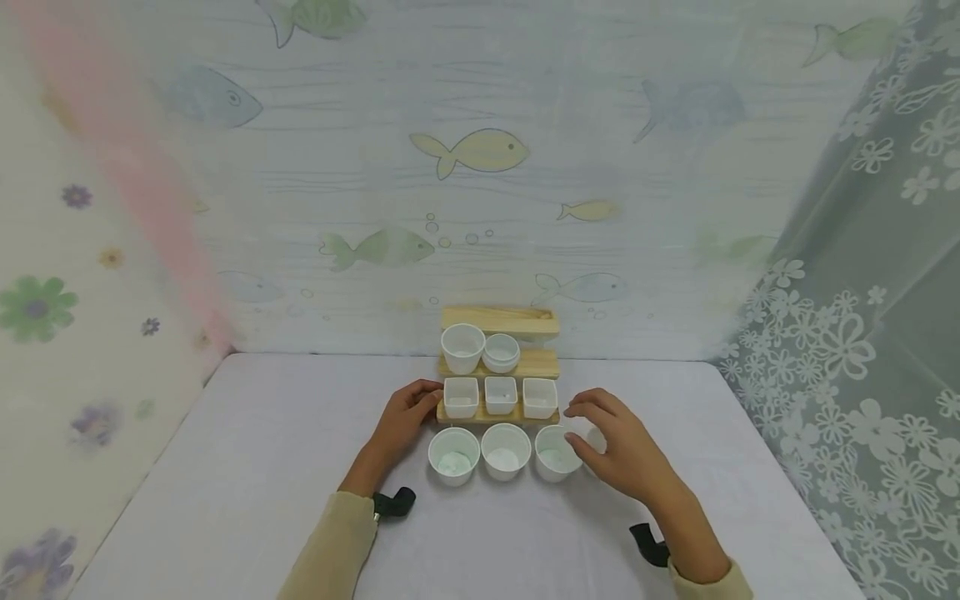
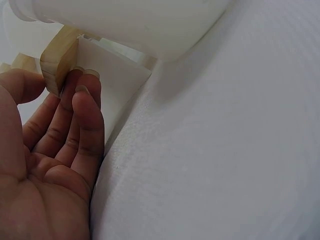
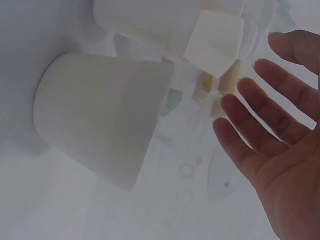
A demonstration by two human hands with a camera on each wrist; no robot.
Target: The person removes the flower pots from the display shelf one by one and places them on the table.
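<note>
The left hand [image 1: 401, 421] touches the left end of the wooden rack [image 1: 498, 412] with its fingertips [image 2: 85, 82], fingers nearly straight. The right hand [image 1: 618, 450] hovers spread and empty just right of the right cup [image 1: 557, 454], nearest it.

Makeshift recording booth, not a lived-in room. Walled in by hung sheets: fish-print backdrop [image 1: 480, 167], floral cloth [image 1: 67, 292] at left, lace flower curtain [image 1: 847, 333] at right. White-covered table [image 1: 247, 467] bearing only a stepped wooden rack [image 1: 501, 364] and plain white cups [image 1: 505, 451]. Staged, prop-like setup.
</note>
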